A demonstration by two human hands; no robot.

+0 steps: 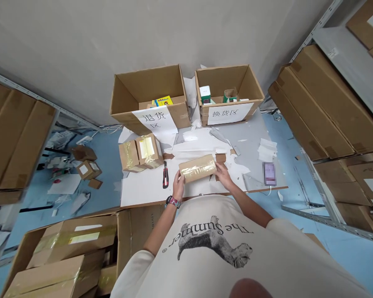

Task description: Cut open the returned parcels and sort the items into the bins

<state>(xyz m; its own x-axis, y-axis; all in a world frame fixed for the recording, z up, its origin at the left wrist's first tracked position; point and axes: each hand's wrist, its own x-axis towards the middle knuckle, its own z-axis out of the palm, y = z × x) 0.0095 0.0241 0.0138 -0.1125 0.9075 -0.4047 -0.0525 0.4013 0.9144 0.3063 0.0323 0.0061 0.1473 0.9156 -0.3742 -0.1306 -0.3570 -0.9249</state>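
A small cardboard parcel (197, 168), wrapped in shiny clear tape, is gripped at its ends by the closed fingers of the left hand (178, 186) and right hand (223, 176), over a paper-covered table (143, 190). A box cutter (165, 176) lies just beside it.

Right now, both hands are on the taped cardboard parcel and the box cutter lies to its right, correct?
Not quite: the head view shows the box cutter lying to the left of the taped cardboard parcel, not its right. Both hands are on the parcel: left hand, right hand.
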